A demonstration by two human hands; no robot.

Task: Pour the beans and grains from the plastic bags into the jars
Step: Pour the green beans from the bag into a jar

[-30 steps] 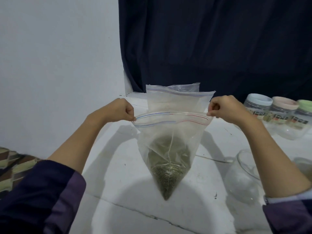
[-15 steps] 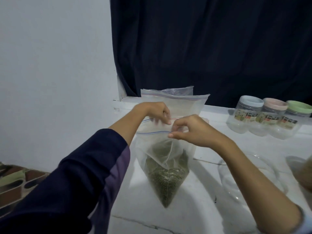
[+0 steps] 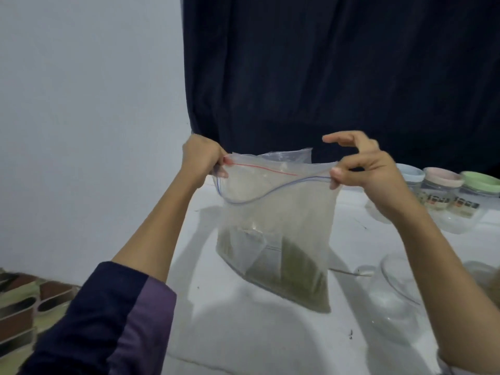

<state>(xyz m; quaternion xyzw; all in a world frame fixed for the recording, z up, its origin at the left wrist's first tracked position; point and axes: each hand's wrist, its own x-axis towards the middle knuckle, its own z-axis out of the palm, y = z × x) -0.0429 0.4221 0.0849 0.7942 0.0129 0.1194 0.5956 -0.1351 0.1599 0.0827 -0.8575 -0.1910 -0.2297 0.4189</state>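
My left hand [image 3: 201, 158] has its fingers [image 3: 220, 171] curled tight around the left corner of the plastic bag [image 3: 278, 212], right at the red zip line. My right hand [image 3: 362, 169] pinches the bag's right corner between thumb and a bent finger, while the forefinger and the others arch loosely above, touching nothing. Between the two grips the mouth hangs open, the blue zip strip sagging in a curve toward me. The bag hangs in the air above the white tabletop [image 3: 243, 334], tilted, with the green beans [image 3: 297, 272] gathered along its lower edge and toward the lower right corner. Behind its top edge I see the rim of another clear bag [image 3: 295, 154]. To the right, on the tabletop, an open glass jar [image 3: 397, 296] lies near my right forearm, and farther back stand three lidded jars [image 3: 446, 196] in a row, with blue, pink and green lids. A dark curtain [image 3: 338, 71] hangs behind.
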